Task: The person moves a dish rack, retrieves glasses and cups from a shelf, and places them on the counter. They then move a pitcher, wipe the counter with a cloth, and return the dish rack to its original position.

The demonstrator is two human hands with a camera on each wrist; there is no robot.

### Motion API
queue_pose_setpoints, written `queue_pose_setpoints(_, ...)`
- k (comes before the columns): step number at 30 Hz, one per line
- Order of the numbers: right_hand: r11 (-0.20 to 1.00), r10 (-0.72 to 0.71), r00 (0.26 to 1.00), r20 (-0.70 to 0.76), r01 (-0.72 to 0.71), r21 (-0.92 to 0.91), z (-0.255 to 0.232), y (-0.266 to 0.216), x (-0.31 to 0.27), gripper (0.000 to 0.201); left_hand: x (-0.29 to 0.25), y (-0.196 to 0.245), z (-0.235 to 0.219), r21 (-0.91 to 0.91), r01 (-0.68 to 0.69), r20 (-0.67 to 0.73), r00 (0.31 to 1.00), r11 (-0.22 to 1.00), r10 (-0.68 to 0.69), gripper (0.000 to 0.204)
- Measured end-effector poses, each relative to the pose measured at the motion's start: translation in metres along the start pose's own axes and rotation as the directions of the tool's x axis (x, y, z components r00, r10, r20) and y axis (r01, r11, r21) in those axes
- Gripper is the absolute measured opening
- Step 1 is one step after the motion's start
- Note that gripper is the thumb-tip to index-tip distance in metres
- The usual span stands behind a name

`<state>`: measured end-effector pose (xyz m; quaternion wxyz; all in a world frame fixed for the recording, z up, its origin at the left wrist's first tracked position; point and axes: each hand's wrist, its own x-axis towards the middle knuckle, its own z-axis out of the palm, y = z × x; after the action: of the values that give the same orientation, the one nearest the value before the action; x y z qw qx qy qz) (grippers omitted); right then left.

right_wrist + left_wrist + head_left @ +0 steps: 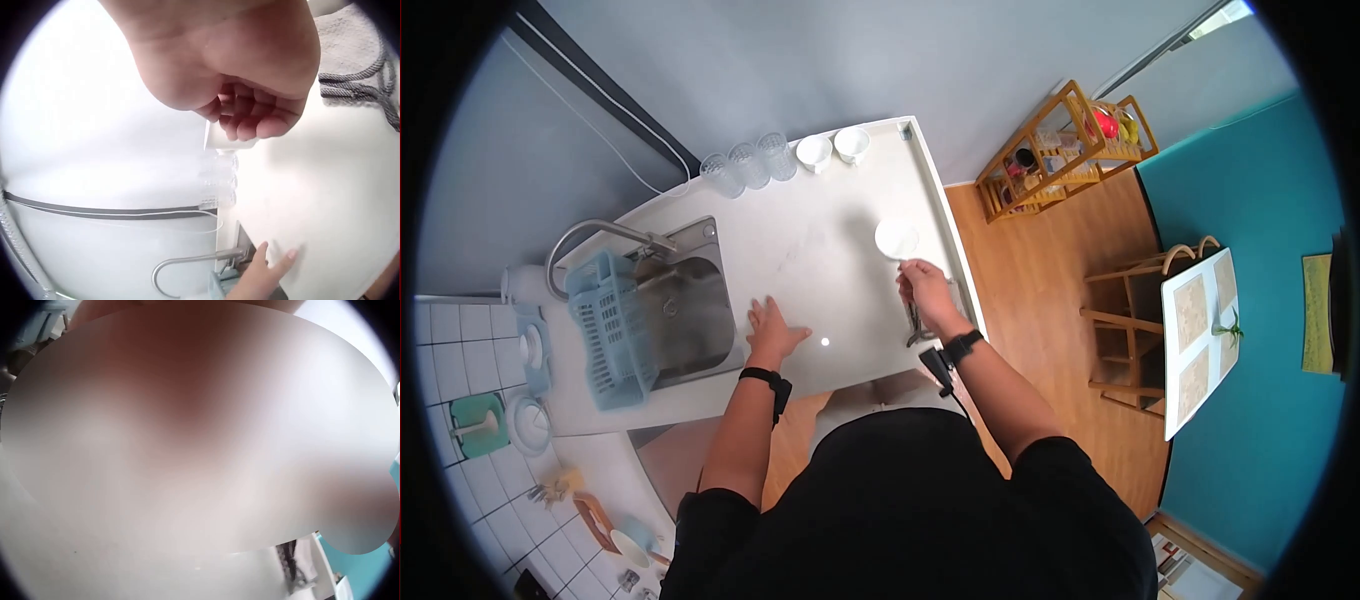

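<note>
From the head view I see a person leaning over a white countertop beside a steel sink. Their left hand lies flat on the counter, fingers spread, holding nothing. Their right hand has its fingers curled around the edge of a white bowl sitting near the counter's right side; the right wrist view shows those fingers closed on something white (its shape is hard to make out there). Dark cutlery lies just beside that wrist. I judge the bowl only just gripped, not yet lifted; two white cups and three glasses stand untouched along the back edge, and the blue dish rack looks empty.
</note>
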<state>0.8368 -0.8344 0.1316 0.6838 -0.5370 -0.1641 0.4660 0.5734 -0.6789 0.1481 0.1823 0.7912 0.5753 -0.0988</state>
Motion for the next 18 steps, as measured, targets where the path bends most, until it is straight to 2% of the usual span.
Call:
queue_pose_setpoints(2,0.998,-0.051,0.994,-0.092,0.048,-0.034,-0.004,-0.013,0.047,0.019,0.009,0.006,0.009,0.014,0.027,0.005,1.000,1.000,-0.027,0.118)
queue_pose_setpoints(9,0.997,-0.031,0.989,-0.147,0.020,-0.077,-0.008,-0.044,0.178,0.021,0.024,0.010,0.016,0.085,0.076,0.042,0.996,0.994,-0.080,0.120)
queue_pose_setpoints(14,0.991,-0.035,0.985,-0.166,0.013,-0.131,-0.004,-0.060,0.225,0.021,0.030,0.012,0.020,0.119,0.087,0.072,0.993,0.989,-0.096,0.121)
queue_pose_setpoints(18,0.988,-0.082,0.986,-0.144,0.062,-0.138,-0.001,-0.073,0.259,0.024,0.035,0.010,0.025,0.144,0.087,0.076,0.992,0.986,-0.099,0.124)
